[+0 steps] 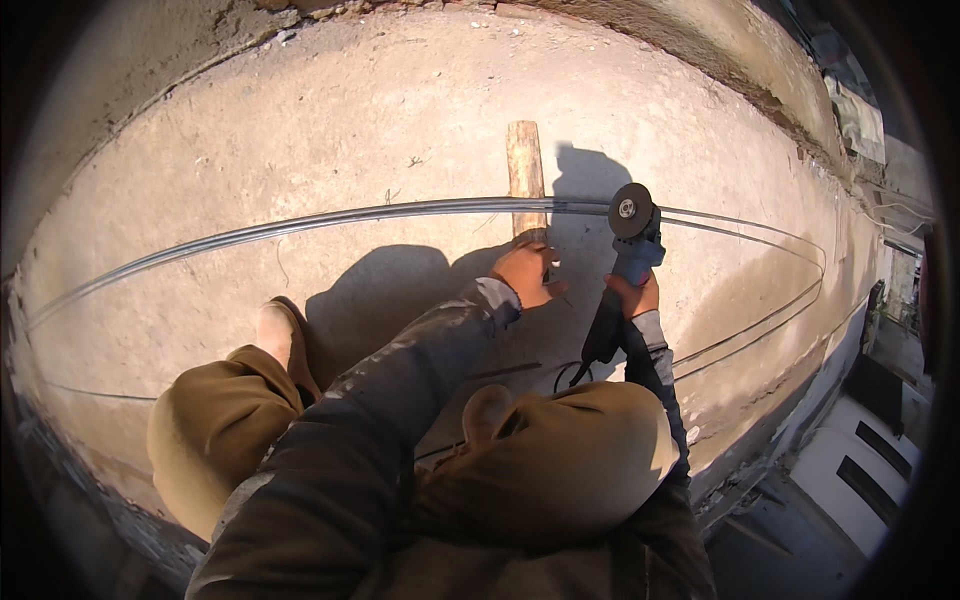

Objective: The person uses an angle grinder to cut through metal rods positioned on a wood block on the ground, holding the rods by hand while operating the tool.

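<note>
My right hand (636,296) is wrapped round the body of an angle grinder (636,258). The grinder's dark round disc (629,210) points away from me, right beside several long thin metal rods (400,211). These rods run across the ground and rest over a short wooden plank (524,165). Just short of the rods, by the plank's near end, my left hand (528,274) hovers with its fingers bent and apart, and I see nothing held in it. A black cord (572,374) loops down from the grinder's rear end.
Low walls (650,35) edge the concrete ground (330,130) at the far side. At right the thin rods bend back toward me (822,268). My bent knees (570,455) and foot (280,345) are close to the work. A white panel with dark slots (850,470) stands at the lower right.
</note>
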The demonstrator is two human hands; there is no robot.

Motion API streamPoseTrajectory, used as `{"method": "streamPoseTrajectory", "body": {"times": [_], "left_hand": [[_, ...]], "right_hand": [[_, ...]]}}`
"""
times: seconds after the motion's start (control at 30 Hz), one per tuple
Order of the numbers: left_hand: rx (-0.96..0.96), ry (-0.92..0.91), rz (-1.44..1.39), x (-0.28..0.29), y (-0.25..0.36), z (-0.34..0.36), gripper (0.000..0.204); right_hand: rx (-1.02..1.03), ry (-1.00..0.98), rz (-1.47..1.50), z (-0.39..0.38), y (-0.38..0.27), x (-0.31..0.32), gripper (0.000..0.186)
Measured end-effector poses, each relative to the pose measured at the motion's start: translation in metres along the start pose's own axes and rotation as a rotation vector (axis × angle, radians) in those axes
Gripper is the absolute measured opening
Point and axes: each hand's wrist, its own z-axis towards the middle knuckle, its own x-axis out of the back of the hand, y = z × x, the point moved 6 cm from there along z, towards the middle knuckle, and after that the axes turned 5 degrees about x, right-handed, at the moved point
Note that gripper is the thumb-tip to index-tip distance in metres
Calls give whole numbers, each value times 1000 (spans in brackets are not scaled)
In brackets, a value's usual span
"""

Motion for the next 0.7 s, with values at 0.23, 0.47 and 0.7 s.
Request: {"method": "streamPoseTrajectory", "body": {"times": [0.23, 0.47, 0.7], "left_hand": [[72, 228, 611, 75, -62, 37, 29], [123, 101, 705, 67, -69, 39, 19], [198, 26, 776, 64, -68, 46, 12]], "right_hand": [[50, -41, -502, 28, 0, -25, 63], [55, -60, -525, 34, -14, -27, 60], [58, -108, -520, 39, -16, -36, 59]]}}
